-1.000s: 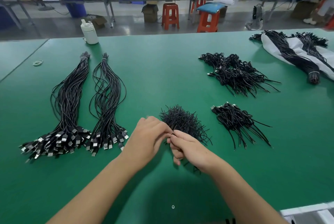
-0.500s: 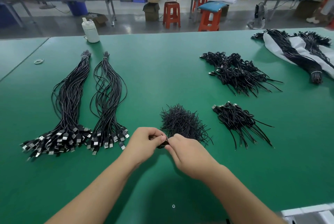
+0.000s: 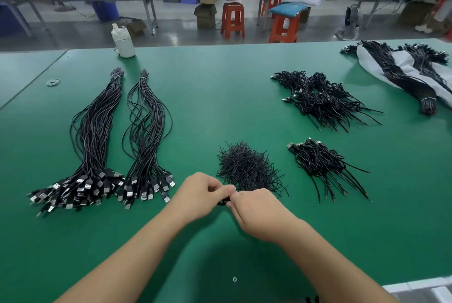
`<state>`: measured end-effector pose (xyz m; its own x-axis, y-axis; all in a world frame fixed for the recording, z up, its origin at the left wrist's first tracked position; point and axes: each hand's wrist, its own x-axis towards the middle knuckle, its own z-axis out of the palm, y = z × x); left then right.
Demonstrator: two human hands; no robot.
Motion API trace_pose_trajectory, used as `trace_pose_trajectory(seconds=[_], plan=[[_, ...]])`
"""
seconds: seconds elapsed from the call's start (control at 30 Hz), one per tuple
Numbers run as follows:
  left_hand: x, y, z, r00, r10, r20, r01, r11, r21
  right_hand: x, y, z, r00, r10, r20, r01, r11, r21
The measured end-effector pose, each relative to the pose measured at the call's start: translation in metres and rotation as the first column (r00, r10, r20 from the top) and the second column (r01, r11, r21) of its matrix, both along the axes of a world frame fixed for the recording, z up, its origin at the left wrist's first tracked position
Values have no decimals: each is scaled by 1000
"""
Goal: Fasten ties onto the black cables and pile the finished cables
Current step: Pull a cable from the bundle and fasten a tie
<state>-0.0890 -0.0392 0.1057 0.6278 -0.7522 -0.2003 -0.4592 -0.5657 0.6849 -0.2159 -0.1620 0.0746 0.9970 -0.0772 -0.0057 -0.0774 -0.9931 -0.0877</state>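
Fingers of both hands are meeting just in front of the heap of loose ties (image 3: 247, 168), seen from my head camera. My left hand (image 3: 200, 196) is curling round something small and black, and my right hand (image 3: 256, 212) is pinching the same bit from the other side; I am judging it to be a folded cable (image 3: 223, 202) with a tie going on, though most of it is hiding under my knuckles. To do this well, I am thinking the coil should stay tight in the left while the right twists the tie snug. Untied cables (image 3: 97, 136) are lying in two long bundles to my left on the green table (image 3: 220, 97). Finished ones are sitting in the near pile (image 3: 320, 163) to my right, a larger pile (image 3: 322, 99) beyond it.
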Motion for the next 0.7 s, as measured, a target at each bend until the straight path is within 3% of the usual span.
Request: trace_pose_trajectory(seconds=[0.37, 0.7], plan=[[-11, -8, 2, 985, -20, 174, 10, 998, 55, 4, 5, -3, 993, -89, -80, 84, 995, -58], [-11, -11, -2, 995, 37, 91, -36, 999, -17, 4, 3, 9, 986, -135, -97, 129, 990, -65]])
